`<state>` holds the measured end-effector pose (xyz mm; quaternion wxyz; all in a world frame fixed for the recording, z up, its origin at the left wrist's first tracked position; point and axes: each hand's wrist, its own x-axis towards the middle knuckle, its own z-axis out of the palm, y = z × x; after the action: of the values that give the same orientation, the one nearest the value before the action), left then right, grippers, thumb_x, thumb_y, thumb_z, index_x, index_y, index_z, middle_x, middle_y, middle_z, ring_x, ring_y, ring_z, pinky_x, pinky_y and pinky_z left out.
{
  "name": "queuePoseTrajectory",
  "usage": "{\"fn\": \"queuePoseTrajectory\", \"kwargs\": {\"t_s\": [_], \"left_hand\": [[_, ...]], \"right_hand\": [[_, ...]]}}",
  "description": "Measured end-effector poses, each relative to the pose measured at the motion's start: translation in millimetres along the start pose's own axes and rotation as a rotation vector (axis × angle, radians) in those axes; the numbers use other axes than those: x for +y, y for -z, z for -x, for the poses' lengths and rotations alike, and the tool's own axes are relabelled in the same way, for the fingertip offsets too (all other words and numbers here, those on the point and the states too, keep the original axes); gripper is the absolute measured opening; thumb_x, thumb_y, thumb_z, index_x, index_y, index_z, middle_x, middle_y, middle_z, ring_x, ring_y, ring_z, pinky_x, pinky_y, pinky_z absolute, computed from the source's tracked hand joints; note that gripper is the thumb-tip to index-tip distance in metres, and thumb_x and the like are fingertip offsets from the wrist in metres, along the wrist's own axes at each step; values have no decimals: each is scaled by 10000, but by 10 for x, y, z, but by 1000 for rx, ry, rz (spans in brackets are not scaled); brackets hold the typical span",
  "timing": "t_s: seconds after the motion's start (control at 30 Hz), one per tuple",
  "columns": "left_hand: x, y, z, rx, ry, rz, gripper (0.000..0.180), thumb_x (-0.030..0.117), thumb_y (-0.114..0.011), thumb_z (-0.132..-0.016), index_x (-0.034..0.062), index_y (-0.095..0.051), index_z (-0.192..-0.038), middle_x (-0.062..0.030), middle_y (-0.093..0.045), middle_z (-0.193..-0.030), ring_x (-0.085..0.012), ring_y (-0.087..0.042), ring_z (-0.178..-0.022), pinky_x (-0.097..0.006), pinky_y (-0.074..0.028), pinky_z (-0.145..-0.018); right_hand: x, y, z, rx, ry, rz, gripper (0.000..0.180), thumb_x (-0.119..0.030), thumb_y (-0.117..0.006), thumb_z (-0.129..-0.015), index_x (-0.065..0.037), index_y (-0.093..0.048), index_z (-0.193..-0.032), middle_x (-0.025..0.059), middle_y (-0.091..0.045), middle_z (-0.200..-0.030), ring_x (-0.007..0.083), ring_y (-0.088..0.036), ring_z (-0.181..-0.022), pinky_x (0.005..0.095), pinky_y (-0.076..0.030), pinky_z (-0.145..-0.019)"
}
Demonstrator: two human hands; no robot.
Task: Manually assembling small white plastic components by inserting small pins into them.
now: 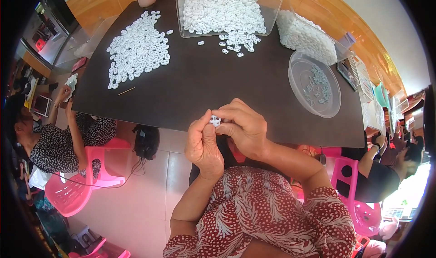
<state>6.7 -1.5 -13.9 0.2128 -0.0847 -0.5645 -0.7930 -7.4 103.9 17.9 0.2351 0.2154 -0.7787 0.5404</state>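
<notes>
You sit at a dark brown flat-topped table (236,74), with both bare hands raised together at its near edge. Your left hand (204,144) is curled nearly closed, its thumb and fingertips pinching a small white plastic piece with dark openings (215,120). Your right hand (245,128) is bent around the other side, fingers folded and thumb tip on the same piece, probably because something so small needs steadying from both sides. Whether either hand also hides another part, you cannot tell. On the table's left lies a loose spread of white oval plastic pieces (141,49), perhaps thinned out for easy picking; a thin yellowish stick (126,91) rests nearer you. At the table's far edge, a clear rectangular plastic bin (273,10) holds many more. On its right, a clear round plastic dish (299,69) seems to keep tiny blue-grey parts (321,83) from scattering.
</notes>
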Motion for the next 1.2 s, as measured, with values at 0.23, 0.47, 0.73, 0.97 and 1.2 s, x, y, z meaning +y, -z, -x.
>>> {"fn": "queuePoseTrajectory", "kwargs": {"t_s": [0.23, 0.47, 0.73, 0.97, 1.2], "left_hand": [[32, 17, -18, 30, -30, 25, 209, 76, -515, -930, -51, -578, -1084, -73, -596, -1012, -108, -556, -890, -243, -470, -802], [153, 9, -2, 10, -40, 50, 212, 72, -518, -926, -58, -571, -1085, -88, -597, -1021, -121, -564, -906, -257, -472, -822], [136, 4, 55, 8, -23, 96, 205, 102, -524, -929, -48, -568, -1062, -76, -592, -995, -110, -556, -881, -248, -467, -811], [92, -23, 93, 34, 14, 123, 198, 125, -528, -930, -33, -569, -1042, -62, -589, -954, -100, -548, -863, -245, -463, -799], [76, -71, 116, 48, -24, 127, 173, 140, -515, -940, -12, -555, -1012, -15, -537, -918, -78, -508, -834, -234, -444, -759]], "right_hand": [[-62, -36, -8, -8, 1, -9, 287, 31, -688, -696, 17, -614, -972, 81, -611, -855, 177, -531, -699, 280, -457, -598], [-105, -14, 31, -35, -8, -24, 340, -6, -692, -738, 33, -595, -1061, 115, -606, -939, 153, -538, -718, 255, -454, -594], [-82, -32, 61, 37, 142, 82, 300, -80, -716, -731, 19, -603, -990, 122, -625, -918, 203, -561, -737, 279, -469, -598], [-73, -67, 90, 65, 139, 82, 310, -101, -706, -744, 24, -582, -1001, 137, -607, -885, 227, -551, -717, 294, -467, -597], [-5, -92, 89, 108, 299, 161, 267, -89, -674, -777, 45, -561, -979, 149, -591, -845, 247, -541, -679, 312, -449, -558]]}}
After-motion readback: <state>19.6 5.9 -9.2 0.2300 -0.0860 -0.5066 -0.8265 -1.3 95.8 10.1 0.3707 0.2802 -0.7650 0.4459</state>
